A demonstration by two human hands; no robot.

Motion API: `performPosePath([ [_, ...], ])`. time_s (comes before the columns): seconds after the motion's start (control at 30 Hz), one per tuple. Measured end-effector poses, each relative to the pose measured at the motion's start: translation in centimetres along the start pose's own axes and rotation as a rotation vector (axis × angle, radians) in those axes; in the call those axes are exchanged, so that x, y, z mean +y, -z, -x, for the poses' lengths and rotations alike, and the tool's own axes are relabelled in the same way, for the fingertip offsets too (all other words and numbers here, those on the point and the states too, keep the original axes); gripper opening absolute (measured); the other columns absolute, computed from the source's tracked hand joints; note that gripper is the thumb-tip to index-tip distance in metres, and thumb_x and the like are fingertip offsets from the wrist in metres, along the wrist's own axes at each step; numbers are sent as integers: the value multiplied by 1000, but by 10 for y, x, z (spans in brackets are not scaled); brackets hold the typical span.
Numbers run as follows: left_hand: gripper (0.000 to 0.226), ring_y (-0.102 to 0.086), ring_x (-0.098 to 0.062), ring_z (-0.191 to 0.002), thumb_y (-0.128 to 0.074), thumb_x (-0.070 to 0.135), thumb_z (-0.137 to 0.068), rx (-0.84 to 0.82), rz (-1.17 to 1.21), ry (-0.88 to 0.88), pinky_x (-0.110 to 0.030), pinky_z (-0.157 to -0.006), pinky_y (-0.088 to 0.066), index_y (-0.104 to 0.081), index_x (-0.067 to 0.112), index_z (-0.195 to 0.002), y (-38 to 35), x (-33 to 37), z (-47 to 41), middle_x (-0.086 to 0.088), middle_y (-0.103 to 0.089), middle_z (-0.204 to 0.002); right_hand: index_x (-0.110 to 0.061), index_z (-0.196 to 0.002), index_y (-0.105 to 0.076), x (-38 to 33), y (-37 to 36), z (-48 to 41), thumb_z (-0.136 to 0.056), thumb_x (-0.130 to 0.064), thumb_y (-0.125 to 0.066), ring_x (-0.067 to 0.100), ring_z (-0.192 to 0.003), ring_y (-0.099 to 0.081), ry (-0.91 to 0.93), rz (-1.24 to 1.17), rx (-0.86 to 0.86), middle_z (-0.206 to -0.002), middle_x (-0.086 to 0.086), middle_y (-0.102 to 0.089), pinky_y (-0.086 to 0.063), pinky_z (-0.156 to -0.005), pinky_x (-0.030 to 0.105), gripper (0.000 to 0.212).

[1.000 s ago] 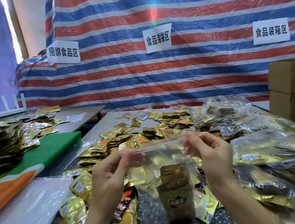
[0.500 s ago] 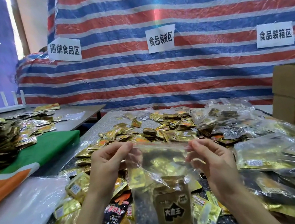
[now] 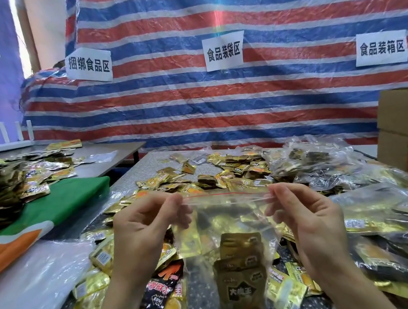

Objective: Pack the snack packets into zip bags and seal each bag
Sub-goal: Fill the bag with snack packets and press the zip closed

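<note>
Hands (image 3: 143, 234) (image 3: 313, 219) level (fingers (image 3: 175, 206) on bag (image 3: 235, 216))

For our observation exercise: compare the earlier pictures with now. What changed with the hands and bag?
The top edge of the clear plastic zip bag, slack before, is now taut between the left hand and right hand. Unchanged: both hands' fingers pinch it; gold foil snack packets inside.

Clear zip bag (image 3: 231, 220) hangs upright, gold snack packets (image 3: 239, 267) stacked inside.

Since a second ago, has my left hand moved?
Yes. The left hand, pinching the zip bag, rose slightly and edged left, judged against the middle wall sign.
</note>
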State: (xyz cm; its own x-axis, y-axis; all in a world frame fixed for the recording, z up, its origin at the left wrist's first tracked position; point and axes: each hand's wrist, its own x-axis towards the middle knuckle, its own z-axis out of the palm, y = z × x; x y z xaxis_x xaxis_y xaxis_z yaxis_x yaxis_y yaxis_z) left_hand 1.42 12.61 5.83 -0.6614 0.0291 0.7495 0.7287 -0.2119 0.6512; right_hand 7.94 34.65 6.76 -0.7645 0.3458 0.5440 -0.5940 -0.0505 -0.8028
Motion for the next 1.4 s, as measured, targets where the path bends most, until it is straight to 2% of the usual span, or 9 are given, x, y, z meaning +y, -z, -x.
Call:
performPosePath([
  [0.2,11,-68,-17,-64,-70,21,-83,1,-147,5,-23,-64,-57,-75,12,-81,1,-6,3,-7,-72,-73,-22,-82,-81,1,2,1,-70,-42,-71,18,-68,-64,-32,15,68,-78,8,-74,-52,-60,24,26],
  [0.37,17,-61,-15,-64,-72,31,-89,2,-197,-23,-21,-59,-50,-69,19,-77,-9,-7,10,-2,-66,-72,-29,-110,-69,-1,-2,5,-88,-37,-72,21,-104,-67,169,402,164,-107,-7,-72,-57,-88,39,23],
  [0.5,20,-54,-11,-61,-68,30,-86,-70,-205,-45,-22,-57,-42,-63,18,-71,-18,-5,14,8,-60,-66,-32,-118,-67,-24,-28,-1,-85,-44,-68,9,-130,-47,591,851,-223,-127,-19,-58,-34,-111,43,35],
  [0.63,25,-55,-21,-65,-63,31,-86,-106,-135,-47,-30,-61,-44,-65,10,-73,-17,-5,15,-2,-60,-68,-37,-130,-62,-35,-52,-20,-88,-48,-70,-13,-136,-31,332,985,-686,-133,-30,-55,-21,-120,37,44],
  [0.77,19,-59,-12,-65,-68,35,-85,-141,-33,-12,-20,-62,-46,-69,21,-73,-16,-1,14,3,-64,-68,-37,-122,-68,-31,-46,-30,-89,-46,-72,-13,-116,-55,86,778,-896,-119,-30,-65,-41,-96,10,35],
  [0.9,34,-63,-19,-70,-66,56,-85,-201,-55,-8,-25,-64,-49,-72,23,-79,-12,4,13,0,-68,-74,-37,-99,-76,-26,-38,-34,-79,-56,-76,-3,-100,-60,69,771,-876,-99,-23,-67,-40,-81,17,28],
  [1.0,30,-64,-18,-74,-65,49,-89,-237,-31,-31,-27,-68,-50,-71,21,-82,-12,9,12,3,-68,-77,-36,-77,-71,-29,-38,-35,-73,-59,-73,-5,-113,-53,60,716,-897,-109,-26,-61,-37,-94,27,24],
  [1.3,32,-62,-18,-68,-64,48,-91,-188,8,-45,-24,-64,-48,-68,17,-83,-12,12,10,3,-65,-73,-13,-91,-74,-37,-40,-33,-91,-19,-72,21,-83,-69,14,475,-906,-84,2,-75,-54,-80,38,7],
  [1.4,26,-61,-7,-67,-64,48,-90,-137,-32,-68,-17,-63,-48,-69,23,-84,-13,14,9,12,-66,-74,-16,-85,-76,-43,-45,-31,-89,-17,-76,10,-71,-67,91,512,-812,-76,-1,-74,-52,-68,24,4],
])
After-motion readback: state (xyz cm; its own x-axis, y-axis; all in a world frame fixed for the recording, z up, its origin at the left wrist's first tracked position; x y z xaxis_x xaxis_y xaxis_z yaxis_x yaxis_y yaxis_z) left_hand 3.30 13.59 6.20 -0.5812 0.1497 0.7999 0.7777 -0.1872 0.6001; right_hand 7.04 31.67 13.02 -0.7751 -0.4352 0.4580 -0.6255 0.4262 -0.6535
